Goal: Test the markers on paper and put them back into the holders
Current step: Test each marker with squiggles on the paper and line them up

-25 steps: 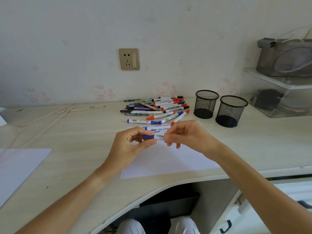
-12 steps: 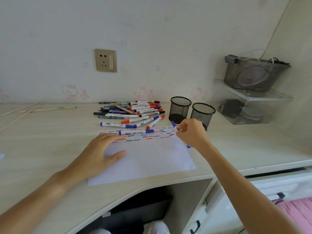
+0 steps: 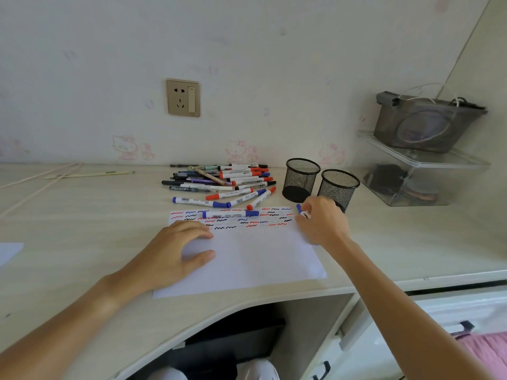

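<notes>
A white sheet of paper [image 3: 255,264] lies on the desk with rows of red, blue and black squiggles along its far edge. My left hand [image 3: 178,250] rests flat on the sheet's left part, fingers spread. My right hand [image 3: 322,223] grips a blue marker [image 3: 301,212] at the sheet's far right corner, tip pointing away. Another blue marker [image 3: 230,214] lies across the squiggles. A pile of markers and pens [image 3: 222,182] sits behind the paper. Two black mesh holders [image 3: 301,179] [image 3: 338,187] stand right of the pile, both look empty.
A clear plastic shelf [image 3: 422,171] with a grey bag [image 3: 428,122] on top stands at the far right. A wall socket [image 3: 183,97] is above the pile. Thin sticks [image 3: 87,175] lie at the far left. Another paper's corner [image 3: 9,252] shows at the left edge.
A second ago both hands held the blue marker over the paper. My left hand then dropped flat onto the sheet, and my right hand carried the marker to the paper's far right corner.
</notes>
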